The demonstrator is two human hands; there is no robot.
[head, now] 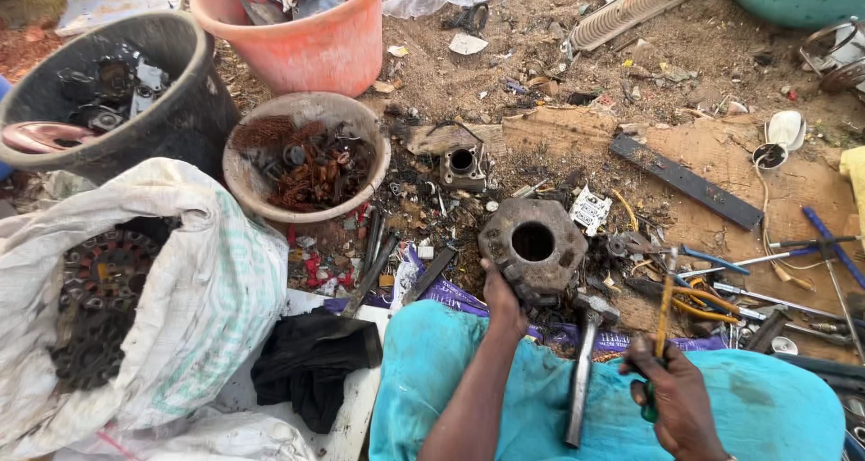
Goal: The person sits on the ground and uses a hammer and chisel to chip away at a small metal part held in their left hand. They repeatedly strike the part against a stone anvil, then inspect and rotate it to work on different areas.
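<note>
Motor block [533, 243]: cast metal, likely heavy, stiff; grip by rim. L hand [501, 297] grasping its edge; R hand [671, 391] clenched on screwdriver [663, 321].

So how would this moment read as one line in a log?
left hand: touching round metal block | right hand: holding screwdriver | hammer: lying between hands | bowl of copper scrap: upper left
</note>
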